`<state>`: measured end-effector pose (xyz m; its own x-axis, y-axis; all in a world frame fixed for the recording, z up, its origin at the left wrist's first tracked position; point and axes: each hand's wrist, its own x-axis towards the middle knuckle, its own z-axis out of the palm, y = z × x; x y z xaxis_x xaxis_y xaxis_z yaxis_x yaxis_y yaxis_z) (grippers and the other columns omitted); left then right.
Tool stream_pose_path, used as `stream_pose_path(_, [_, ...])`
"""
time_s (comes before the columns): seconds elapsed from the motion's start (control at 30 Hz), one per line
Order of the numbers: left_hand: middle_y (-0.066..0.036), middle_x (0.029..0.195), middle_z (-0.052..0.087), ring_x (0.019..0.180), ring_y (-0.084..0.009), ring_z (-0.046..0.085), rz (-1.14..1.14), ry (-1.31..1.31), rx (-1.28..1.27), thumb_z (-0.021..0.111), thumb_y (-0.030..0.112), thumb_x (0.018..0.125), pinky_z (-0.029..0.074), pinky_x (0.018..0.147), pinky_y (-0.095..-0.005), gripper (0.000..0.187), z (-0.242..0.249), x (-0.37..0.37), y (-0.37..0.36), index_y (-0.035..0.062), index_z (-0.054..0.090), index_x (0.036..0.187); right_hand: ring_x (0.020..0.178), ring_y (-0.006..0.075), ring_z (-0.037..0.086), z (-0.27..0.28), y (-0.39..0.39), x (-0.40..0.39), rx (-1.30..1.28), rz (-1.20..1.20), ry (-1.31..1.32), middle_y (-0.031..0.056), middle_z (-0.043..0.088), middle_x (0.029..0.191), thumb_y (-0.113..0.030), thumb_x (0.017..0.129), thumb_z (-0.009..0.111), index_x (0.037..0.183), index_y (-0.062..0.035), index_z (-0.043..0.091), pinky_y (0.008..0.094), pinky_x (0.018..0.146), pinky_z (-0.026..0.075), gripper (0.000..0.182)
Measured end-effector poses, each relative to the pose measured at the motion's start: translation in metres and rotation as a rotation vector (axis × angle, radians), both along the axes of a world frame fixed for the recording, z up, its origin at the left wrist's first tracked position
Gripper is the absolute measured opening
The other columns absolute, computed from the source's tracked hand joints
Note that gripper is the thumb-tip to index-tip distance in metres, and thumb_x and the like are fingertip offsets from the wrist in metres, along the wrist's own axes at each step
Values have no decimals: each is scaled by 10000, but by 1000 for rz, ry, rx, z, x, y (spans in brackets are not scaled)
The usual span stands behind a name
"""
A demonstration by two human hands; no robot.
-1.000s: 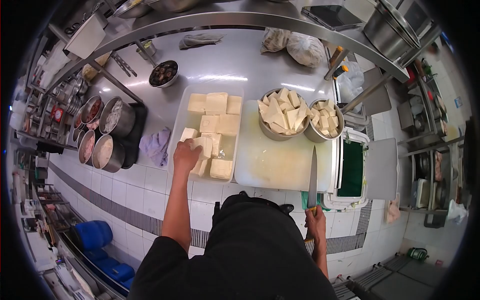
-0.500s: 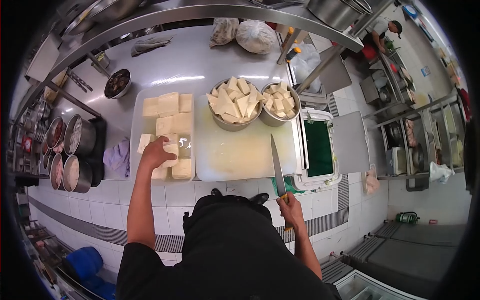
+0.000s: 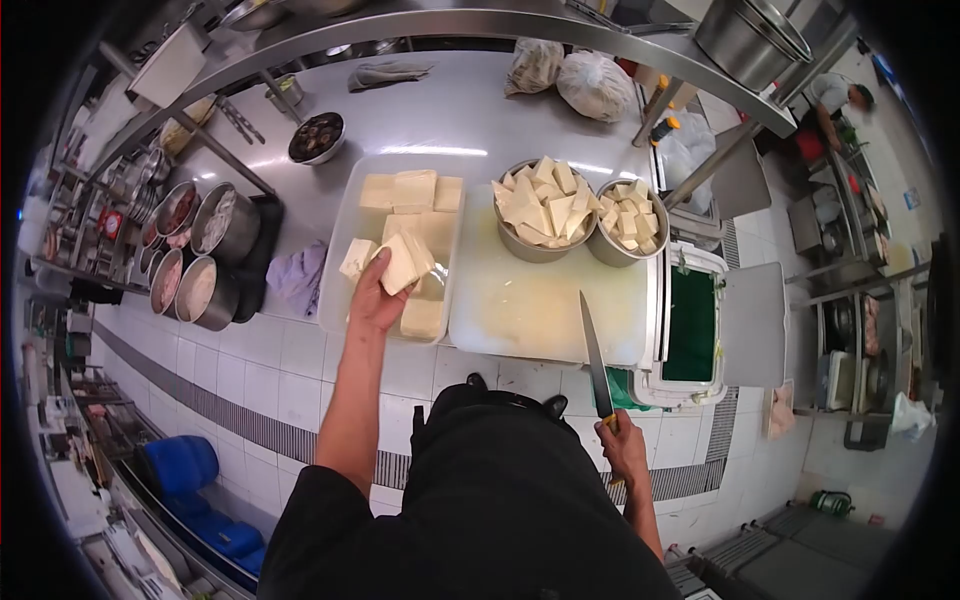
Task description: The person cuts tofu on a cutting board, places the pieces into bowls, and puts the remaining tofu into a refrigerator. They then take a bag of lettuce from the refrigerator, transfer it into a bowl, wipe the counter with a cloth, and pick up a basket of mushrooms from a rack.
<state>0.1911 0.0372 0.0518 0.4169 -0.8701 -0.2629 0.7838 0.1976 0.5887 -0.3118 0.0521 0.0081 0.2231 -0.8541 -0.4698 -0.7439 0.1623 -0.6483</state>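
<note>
My left hand (image 3: 373, 300) is closed round a pale block of tofu (image 3: 406, 262), held palm-up over the clear plastic tub (image 3: 333, 292). More tofu blocks (image 3: 415, 187) lie in the tub, some partly covered by the held one. My right hand (image 3: 626, 448) grips the yellow handle of a long knife (image 3: 595, 365), its blade pointing up past the front edge of the white cutting board (image 3: 530, 318). At the board's back stand a larger metal pot (image 3: 531, 248) and a smaller metal pot (image 3: 629, 254), both heaped with cut tofu pieces.
Right of the board is a white bin (image 3: 705, 395) with a green inside. A steel shelf rail (image 3: 470, 35) crosses above the table. Several metal pots (image 3: 215, 300) and a purple cloth (image 3: 298, 280) sit to the left. Another person (image 3: 835, 100) works at the far right.
My left hand has turned over and lifted tofu from the tub. The knife stays in my right hand. The whole view has shifted, with the table now further right.
</note>
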Motion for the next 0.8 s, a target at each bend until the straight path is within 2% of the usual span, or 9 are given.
stream_pose_path(0.03, [-88, 1216, 667, 1119, -240, 656, 14, -6, -3, 691, 217, 952, 570, 925, -382, 395, -5, -5, 0, 64, 578, 1298, 515, 192, 606, -6, -5, -4, -91, 62, 11, 109, 621, 648, -297, 920, 657, 1149, 18, 580, 347, 507, 492, 397])
stream_pose_path(0.3, [-113, 1092, 689, 955, -238, 683, 322, 322, -191, 654, 291, 981, 612, 812, -313, 354, 5, -57, -3, 34, 609, 1221, 521, 244, 619, 7, -29, -10, -118, 185, 17, 126, 616, 640, -336, 918, 661, 1091, -11, 572, 386, 519, 479, 379])
stream_pose_path(0.37, [-117, 1059, 692, 919, -233, 682, 328, 345, -168, 648, 288, 986, 609, 778, -301, 343, 7, -64, 0, 31, 615, 1210, 848, 495, 644, 31, -32, -3, -12, 223, 67, 289, 674, 848, -387, 916, 644, 1091, -35, 573, 541, 734, 489, 400])
stream_pose_path(0.47, [-109, 1004, 690, 889, -227, 677, 191, 385, -260, 662, 288, 976, 584, 703, -293, 321, -2, -60, 8, 44, 631, 1182, 832, 493, 643, 33, -34, -6, 6, 252, 63, 284, 672, 833, -386, 915, 647, 1058, -33, 570, 545, 726, 484, 388])
stream_pose_path(0.57, [-107, 995, 682, 896, -219, 679, 258, 203, -199, 704, 283, 944, 558, 658, -308, 303, -11, -21, 22, 66, 635, 1145, 831, 495, 644, 31, -34, -13, -28, 274, 67, 280, 675, 834, -382, 918, 642, 1075, -35, 570, 548, 727, 485, 388])
stream_pose_path(0.6, [-106, 998, 678, 890, -222, 681, 342, -96, 59, 704, 277, 936, 579, 684, -327, 321, -2, -10, 26, 60, 620, 1157, 831, 495, 644, 23, -33, -19, -27, 276, 65, 280, 675, 834, -382, 918, 642, 1075, -35, 570, 548, 727, 485, 388])
stream_pose_path(0.63, [-105, 1000, 674, 884, -225, 683, 419, -397, 319, 705, 271, 929, 601, 711, -347, 339, 4, 1, 33, 54, 606, 1169, 706, 409, 654, 12, -31, -26, -87, 275, 57, 224, 657, 746, -366, 917, 647, 1066, -34, 566, 492, 652, 493, 372])
stream_pose_path(0.67, [-105, 1000, 674, 884, -225, 683, 421, -401, 321, 705, 271, 929, 601, 711, -347, 339, 3, 16, 40, 54, 606, 1169, 582, 322, 663, 1, -29, -34, -148, 272, 48, 167, 638, 657, -349, 916, 651, 1057, -33, 563, 435, 577, 500, 357])
stream_pose_path(0.8, [-109, 999, 683, 917, -215, 688, 107, -816, 767, 750, 240, 896, 599, 699, -370, 340, -2, 50, 60, 76, 601, 1154, 558, 319, 665, -2, -26, -40, -119, 247, 40, 168, 656, 672, -362, 919, 642, 1093, -31, 558, 426, 569, 514, 383])
